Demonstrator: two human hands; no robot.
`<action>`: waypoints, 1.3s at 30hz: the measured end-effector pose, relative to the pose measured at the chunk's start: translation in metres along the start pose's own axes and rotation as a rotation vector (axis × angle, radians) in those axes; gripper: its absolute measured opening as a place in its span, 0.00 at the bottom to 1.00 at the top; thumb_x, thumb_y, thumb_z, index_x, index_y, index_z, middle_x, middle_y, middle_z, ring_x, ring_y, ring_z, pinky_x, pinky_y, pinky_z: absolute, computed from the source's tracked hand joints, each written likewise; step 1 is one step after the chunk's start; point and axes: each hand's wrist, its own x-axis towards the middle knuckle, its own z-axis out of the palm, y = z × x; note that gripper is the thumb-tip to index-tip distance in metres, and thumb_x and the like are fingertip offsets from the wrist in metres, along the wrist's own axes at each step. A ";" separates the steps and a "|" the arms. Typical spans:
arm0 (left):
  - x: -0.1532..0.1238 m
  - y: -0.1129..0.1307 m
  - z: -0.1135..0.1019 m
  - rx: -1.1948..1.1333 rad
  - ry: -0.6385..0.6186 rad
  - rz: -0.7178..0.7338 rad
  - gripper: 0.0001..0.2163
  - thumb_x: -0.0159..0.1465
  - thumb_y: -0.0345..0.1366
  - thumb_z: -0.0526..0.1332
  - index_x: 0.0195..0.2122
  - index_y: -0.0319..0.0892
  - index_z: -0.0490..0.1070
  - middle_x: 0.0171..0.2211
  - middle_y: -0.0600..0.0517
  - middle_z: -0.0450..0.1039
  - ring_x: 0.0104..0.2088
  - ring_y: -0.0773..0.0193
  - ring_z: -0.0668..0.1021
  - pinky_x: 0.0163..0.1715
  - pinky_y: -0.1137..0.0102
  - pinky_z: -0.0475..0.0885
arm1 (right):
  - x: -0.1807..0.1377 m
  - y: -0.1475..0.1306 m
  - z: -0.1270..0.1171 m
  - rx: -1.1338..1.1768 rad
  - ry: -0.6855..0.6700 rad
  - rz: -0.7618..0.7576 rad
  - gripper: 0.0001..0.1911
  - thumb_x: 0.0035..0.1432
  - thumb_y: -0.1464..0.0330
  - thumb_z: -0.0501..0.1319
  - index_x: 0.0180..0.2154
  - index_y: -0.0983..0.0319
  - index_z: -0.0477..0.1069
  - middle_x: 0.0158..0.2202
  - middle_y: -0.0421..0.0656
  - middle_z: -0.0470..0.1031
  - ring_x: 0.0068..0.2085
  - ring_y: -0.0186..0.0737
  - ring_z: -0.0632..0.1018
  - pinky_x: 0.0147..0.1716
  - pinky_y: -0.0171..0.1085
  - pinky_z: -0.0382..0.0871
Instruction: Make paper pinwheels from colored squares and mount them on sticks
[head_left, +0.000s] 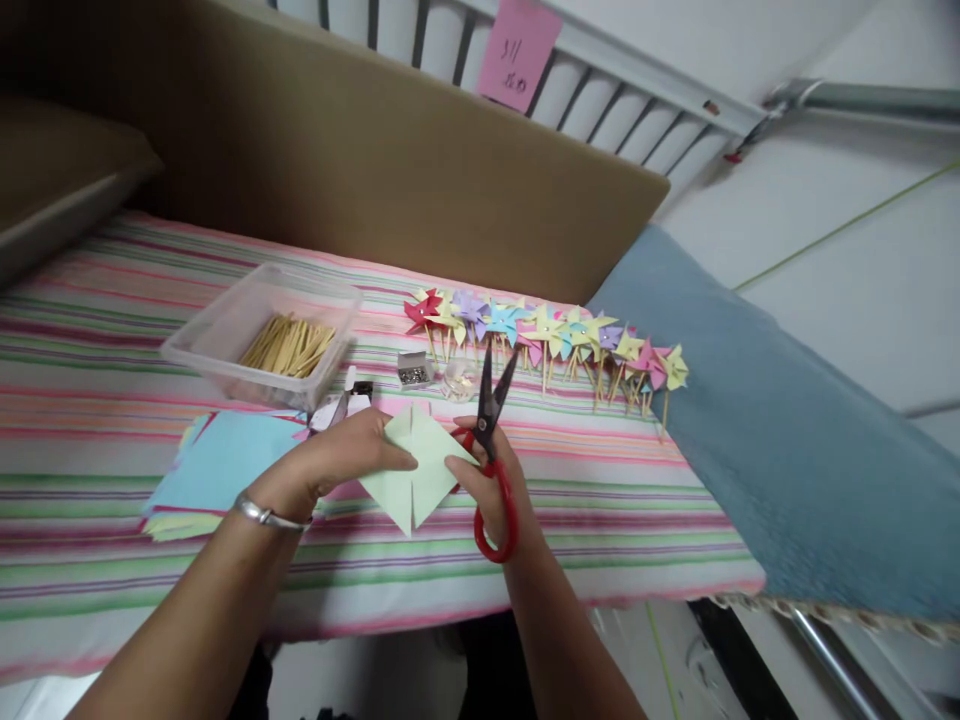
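Observation:
Between my two hands is a pale green square of paper, turned corner-up, with slits running in from its top and bottom corners. My left hand, with a silver bangle at the wrist, pinches its left side, thumb on top. My right hand has its thumb on the paper's right corner and also carries red-handled scissors. The scissor blades point up and stand apart, away from the paper. Pink paper lies partly hidden beneath the green square.
A clear plastic box holds many thin wooden sticks. Stacked coloured paper lies at left. Behind my hands are a small box of metal pins, a round clear container and a row of paper pinwheels. Cardboard stands behind.

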 end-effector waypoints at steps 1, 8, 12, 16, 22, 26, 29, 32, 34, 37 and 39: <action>0.001 -0.001 0.001 -0.001 -0.007 -0.008 0.05 0.47 0.30 0.66 0.27 0.40 0.77 0.24 0.51 0.78 0.24 0.63 0.76 0.25 0.72 0.68 | 0.000 -0.001 0.000 -0.023 0.006 0.006 0.18 0.50 0.71 0.61 0.45 0.57 0.64 0.33 0.38 0.68 0.30 0.33 0.71 0.28 0.33 0.66; 0.008 0.000 0.010 -0.289 0.102 0.008 0.12 0.52 0.38 0.67 0.34 0.36 0.77 0.30 0.46 0.79 0.29 0.62 0.78 0.29 0.71 0.70 | 0.003 -0.001 0.000 0.147 0.186 -0.043 0.17 0.51 0.70 0.59 0.44 0.57 0.63 0.32 0.36 0.67 0.25 0.30 0.69 0.21 0.30 0.64; 0.016 -0.001 0.035 -0.583 0.170 0.110 0.12 0.52 0.36 0.68 0.38 0.38 0.77 0.39 0.46 0.79 0.36 0.61 0.79 0.38 0.70 0.72 | 0.009 0.007 -0.002 0.228 0.332 -0.080 0.17 0.52 0.69 0.59 0.45 0.57 0.61 0.34 0.37 0.67 0.25 0.30 0.70 0.20 0.30 0.66; 0.019 -0.006 0.063 -0.687 0.253 0.186 0.18 0.50 0.35 0.69 0.42 0.39 0.75 0.43 0.45 0.78 0.40 0.57 0.79 0.41 0.67 0.73 | 0.010 0.011 0.003 0.203 0.397 -0.110 0.16 0.53 0.70 0.59 0.45 0.57 0.62 0.34 0.37 0.66 0.28 0.31 0.71 0.25 0.32 0.69; 0.020 -0.005 0.051 -0.638 0.447 0.260 0.18 0.48 0.35 0.69 0.40 0.35 0.75 0.40 0.44 0.79 0.38 0.59 0.79 0.42 0.67 0.72 | 0.007 0.008 0.011 0.167 0.279 -0.035 0.17 0.52 0.70 0.60 0.45 0.58 0.62 0.32 0.37 0.68 0.31 0.33 0.73 0.33 0.35 0.70; 0.010 0.007 0.016 -0.518 0.591 0.304 0.18 0.45 0.35 0.71 0.38 0.37 0.75 0.39 0.47 0.79 0.36 0.59 0.79 0.37 0.69 0.72 | 0.006 0.004 0.014 0.141 0.115 0.068 0.20 0.49 0.71 0.61 0.46 0.59 0.62 0.31 0.39 0.71 0.36 0.38 0.75 0.35 0.37 0.70; -0.003 0.013 -0.007 -0.419 0.651 0.297 0.16 0.44 0.34 0.70 0.36 0.38 0.76 0.34 0.48 0.80 0.31 0.60 0.79 0.31 0.71 0.72 | 0.001 -0.002 0.014 0.059 -0.034 0.092 0.20 0.50 0.70 0.61 0.47 0.59 0.64 0.35 0.42 0.72 0.36 0.38 0.75 0.32 0.36 0.69; -0.013 0.016 -0.022 -0.365 0.657 0.296 0.16 0.44 0.34 0.70 0.35 0.38 0.76 0.30 0.50 0.79 0.25 0.63 0.77 0.25 0.72 0.69 | -0.005 -0.008 0.013 -0.013 -0.215 0.107 0.17 0.54 0.65 0.60 0.47 0.60 0.66 0.32 0.42 0.71 0.30 0.34 0.72 0.26 0.33 0.66; -0.017 0.017 -0.028 -0.339 0.653 0.290 0.15 0.43 0.35 0.70 0.34 0.38 0.76 0.28 0.50 0.78 0.22 0.64 0.75 0.22 0.73 0.67 | -0.008 -0.011 0.012 -0.069 -0.303 0.147 0.17 0.56 0.63 0.59 0.46 0.61 0.68 0.30 0.40 0.69 0.26 0.31 0.69 0.22 0.31 0.63; -0.021 0.018 -0.033 -0.297 0.648 0.255 0.13 0.43 0.36 0.70 0.30 0.38 0.76 0.27 0.50 0.78 0.22 0.63 0.75 0.21 0.72 0.67 | -0.010 -0.013 0.013 -0.128 -0.362 0.219 0.16 0.56 0.63 0.59 0.45 0.62 0.69 0.25 0.37 0.65 0.20 0.27 0.65 0.18 0.30 0.60; -0.024 0.019 -0.035 -0.284 0.637 0.254 0.12 0.44 0.36 0.70 0.29 0.38 0.75 0.27 0.49 0.78 0.25 0.61 0.76 0.22 0.72 0.68 | -0.010 -0.014 0.014 -0.147 -0.382 0.251 0.15 0.56 0.63 0.58 0.44 0.62 0.69 0.23 0.35 0.63 0.18 0.25 0.62 0.16 0.29 0.58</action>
